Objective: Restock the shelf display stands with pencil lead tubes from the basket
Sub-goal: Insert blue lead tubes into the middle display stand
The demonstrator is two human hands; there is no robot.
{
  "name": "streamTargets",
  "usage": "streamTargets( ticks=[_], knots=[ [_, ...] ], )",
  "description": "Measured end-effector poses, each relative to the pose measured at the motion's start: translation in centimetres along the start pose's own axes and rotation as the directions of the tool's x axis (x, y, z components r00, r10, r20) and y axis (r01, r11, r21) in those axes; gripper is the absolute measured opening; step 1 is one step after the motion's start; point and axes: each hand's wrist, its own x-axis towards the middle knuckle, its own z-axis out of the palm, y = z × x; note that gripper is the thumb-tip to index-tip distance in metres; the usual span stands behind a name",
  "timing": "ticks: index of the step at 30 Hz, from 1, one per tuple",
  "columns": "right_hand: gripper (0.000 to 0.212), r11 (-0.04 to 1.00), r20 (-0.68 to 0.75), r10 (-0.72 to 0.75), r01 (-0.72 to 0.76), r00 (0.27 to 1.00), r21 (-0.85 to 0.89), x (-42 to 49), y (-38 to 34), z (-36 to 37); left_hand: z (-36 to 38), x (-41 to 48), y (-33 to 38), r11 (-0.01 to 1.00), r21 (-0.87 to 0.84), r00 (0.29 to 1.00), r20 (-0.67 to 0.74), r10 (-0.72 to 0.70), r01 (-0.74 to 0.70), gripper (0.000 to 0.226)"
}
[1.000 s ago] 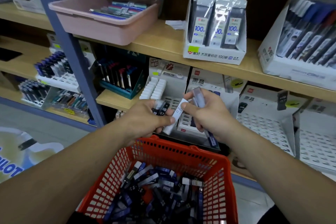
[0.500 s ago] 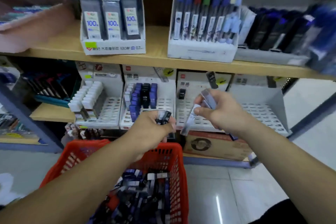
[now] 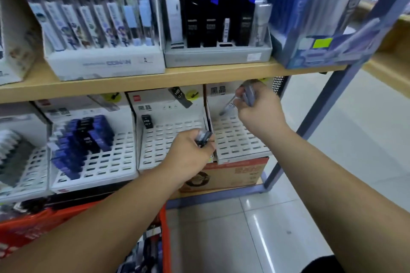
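Note:
My left hand (image 3: 188,153) grips a few dark pencil lead tubes (image 3: 204,137) in front of the middle white display stand (image 3: 170,139), which holds one black HB tube (image 3: 147,121). My right hand (image 3: 258,108) holds greyish lead tubes (image 3: 248,94) and pinches one pale tube (image 3: 227,107) angled down over the right display stand (image 3: 237,137), whose slots look bare. The red basket (image 3: 165,228) with several tubes sits at the bottom left, mostly hidden by my left arm.
A stand to the left (image 3: 93,153) is partly filled with blue and black tubes. The wooden shelf above (image 3: 155,80) carries pen and refill boxes. A cardboard box (image 3: 233,175) sits under the right stand. A blue metal upright (image 3: 310,122) bounds the shelf on the right.
The view has swung right and closer to the shelf. My right hand moved up over the rightmost stand; my left hand shifted before the middle stand. The basket slid to the lower left.

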Motion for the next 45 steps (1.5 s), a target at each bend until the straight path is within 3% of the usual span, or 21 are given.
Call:
streamTargets(
  ticks=[6,11,16,24,30,33,36,40,45],
  knots=[
    [0.017,1.0,0.065,0.011,-0.01,0.998,-0.016,1.5,2.3,2.4,1.4,0.7,-0.5,0.951,-0.219,0.976,0.059,-0.208,0.216,0.015],
    [0.024,0.999,0.052,0.02,-0.022,0.998,0.036,2.0,3.2,2.9,0.8,0.8,-0.8,0.959,-0.157,0.964,0.16,-0.211,0.236,0.025],
    [0.021,0.983,0.143,-0.108,0.127,0.984,-0.131,2.0,3.2,2.8,0.7,1.1,-0.5,0.948,-0.174,0.955,0.177,-0.238,0.268,0.027],
    [0.019,0.971,0.126,-0.053,0.08,0.991,-0.224,2.9,2.4,5.5,-1.3,0.6,-0.3,0.841,-0.42,0.94,0.171,-0.296,0.342,0.019],
    [0.016,0.991,0.078,-0.021,0.031,0.997,-0.132,2.1,3.0,5.0,-4.4,-0.8,0.2,0.833,-0.448,0.942,0.232,-0.242,0.325,0.013],
    [0.008,1.0,0.032,0.004,-0.005,0.999,0.028,1.0,1.1,3.9,-6.3,-2.0,0.7,0.855,-0.407,0.938,0.261,-0.228,0.321,0.013],
    [0.012,0.957,0.198,0.072,-0.124,0.978,0.262,-1.2,-3.0,3.7,-8.3,-3.1,1.4,0.888,-0.341,0.938,0.263,-0.224,0.308,0.026],
    [0.02,0.893,0.53,0.145,-0.341,0.836,0.295,-3.9,-7.5,5.4,-10.8,-4.0,1.7,0.926,-0.269,0.954,0.213,-0.212,0.266,0.029],
    [0.022,0.853,0.568,0.224,-0.441,0.792,0.279,-4.3,-9.3,7.9,-13.0,-4.3,0.9,0.941,-0.208,0.96,0.141,-0.242,0.267,0.029]
  ],
)
